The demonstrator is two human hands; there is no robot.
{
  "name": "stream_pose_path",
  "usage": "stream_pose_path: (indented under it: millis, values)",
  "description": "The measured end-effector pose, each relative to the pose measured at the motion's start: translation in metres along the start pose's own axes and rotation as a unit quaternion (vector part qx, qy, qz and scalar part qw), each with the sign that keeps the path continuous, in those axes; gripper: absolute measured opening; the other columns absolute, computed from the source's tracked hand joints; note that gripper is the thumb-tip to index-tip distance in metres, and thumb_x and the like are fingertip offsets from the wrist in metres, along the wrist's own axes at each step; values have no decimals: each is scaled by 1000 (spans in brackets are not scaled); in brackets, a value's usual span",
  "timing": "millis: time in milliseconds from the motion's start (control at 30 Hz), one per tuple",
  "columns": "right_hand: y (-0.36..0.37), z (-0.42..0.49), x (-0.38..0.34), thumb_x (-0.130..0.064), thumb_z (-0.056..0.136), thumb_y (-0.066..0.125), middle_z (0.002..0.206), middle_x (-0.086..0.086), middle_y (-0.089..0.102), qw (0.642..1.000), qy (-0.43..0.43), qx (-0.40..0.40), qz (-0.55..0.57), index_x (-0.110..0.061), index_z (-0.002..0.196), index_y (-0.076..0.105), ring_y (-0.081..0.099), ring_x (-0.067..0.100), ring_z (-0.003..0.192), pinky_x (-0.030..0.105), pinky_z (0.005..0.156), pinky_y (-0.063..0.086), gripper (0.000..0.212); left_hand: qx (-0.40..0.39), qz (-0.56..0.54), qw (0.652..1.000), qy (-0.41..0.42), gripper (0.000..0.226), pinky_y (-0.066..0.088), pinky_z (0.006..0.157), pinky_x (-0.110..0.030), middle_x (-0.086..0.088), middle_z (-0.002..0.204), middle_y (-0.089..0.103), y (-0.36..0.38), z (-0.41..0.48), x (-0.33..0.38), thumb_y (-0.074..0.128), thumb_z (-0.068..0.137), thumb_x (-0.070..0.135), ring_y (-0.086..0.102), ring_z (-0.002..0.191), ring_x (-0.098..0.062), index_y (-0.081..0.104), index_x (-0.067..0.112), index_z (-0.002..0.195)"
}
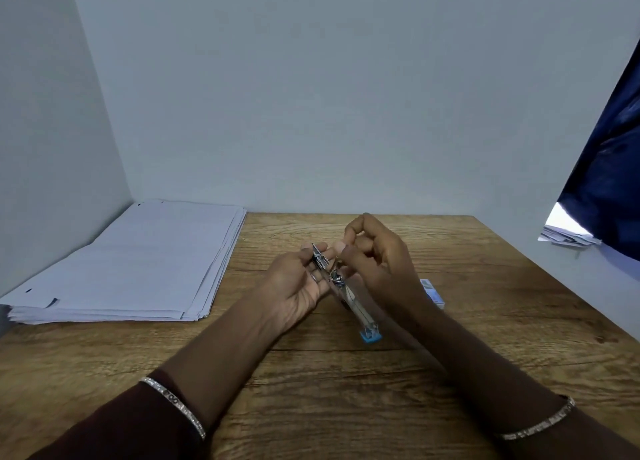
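Note:
A small stapler with a blue end is swung open, its metal staple channel exposed, above the middle of the wooden table. My left hand lies palm up under the stapler's upper metal part and holds it between fingers and thumb. My right hand is over the channel with its fingers curled, thumb and fingertips pinched together at the metal near the hinge. Whether a strip of staples sits between those fingertips is too small to tell. A small blue and white box lies on the table behind my right wrist.
A thick stack of white paper sheets lies at the table's left, against the wall corner. A dark blue cloth hangs at the right, with more papers under it on a white surface past the table's right edge.

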State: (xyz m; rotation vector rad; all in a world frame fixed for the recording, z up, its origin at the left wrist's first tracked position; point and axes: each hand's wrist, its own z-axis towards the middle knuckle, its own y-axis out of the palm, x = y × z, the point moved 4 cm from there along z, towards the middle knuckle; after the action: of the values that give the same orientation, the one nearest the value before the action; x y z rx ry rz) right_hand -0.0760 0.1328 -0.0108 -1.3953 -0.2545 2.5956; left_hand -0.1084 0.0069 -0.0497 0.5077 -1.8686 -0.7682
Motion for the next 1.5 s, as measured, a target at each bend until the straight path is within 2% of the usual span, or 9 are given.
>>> stream_pose_path:
  millis: [167,300,467,567,700,833,1167,1367,1500]
  values:
    - [-6,7,12,-8,92,69,73,24,75,995,97,-9,14,-3,96,68,64,15,53,29,55,53,6,-9,58,998,12,37,63,68,-51,-21,100,71,4,-2,-4,32,110,17,74,74,-29,52,-7,131]
    - [-8,8,16,-2,85,74,83,31,73,990,132,-45,-16,-2,97,75,66,21,59,34,63,57,11,-32,110,993,13,44,48,99,-62,-34,138,56,5,-3,-2,33,110,19,61,105,-36,45,-11,140]
    - [-9,8,12,-4,85,76,91,28,73,989,113,-58,-72,-7,106,78,65,22,61,36,68,58,21,-40,119,992,17,47,63,69,-42,-33,123,62,8,-8,-1,33,110,23,66,84,-29,52,-13,134]
    - [-8,10,8,-7,85,77,91,15,78,985,80,-67,-140,-9,113,77,70,18,68,33,72,59,28,-50,121,991,18,45,63,68,-44,-34,121,64,7,-7,-1,34,110,23,68,83,-30,52,-13,130]
    - [-3,7,-5,-15,91,71,83,1,71,955,-26,-97,-280,-12,113,78,62,12,74,27,70,50,23,-60,104,993,13,30,65,57,-41,-11,67,72,4,-3,-2,37,110,20,73,58,-20,59,2,100]
    - [0,5,-15,-23,97,61,78,12,67,915,-97,-131,-369,-13,108,79,60,28,72,44,66,49,23,-41,106,993,10,25,64,58,-40,-9,74,71,0,3,-3,41,108,17,69,64,-19,60,2,103]
    - [0,1,-24,-17,89,65,73,7,67,882,-172,-166,-407,-14,100,81,62,27,67,38,59,49,19,-26,120,992,0,31,63,65,-39,-15,85,63,1,2,-5,38,108,16,59,72,-21,57,-2,123]
    - [-8,7,-18,-14,85,76,81,5,76,925,-115,-119,-343,-12,94,82,65,16,69,34,67,52,11,-49,115,992,3,30,63,55,-40,-22,85,74,5,-4,-4,38,108,18,75,69,-28,61,-2,109]
    - [-15,9,-1,-8,81,79,75,3,74,976,49,-56,-204,-10,90,75,65,11,61,26,62,56,10,-74,116,991,2,32,65,66,-44,-21,95,77,9,-7,-5,39,108,17,77,72,-26,61,-5,115]
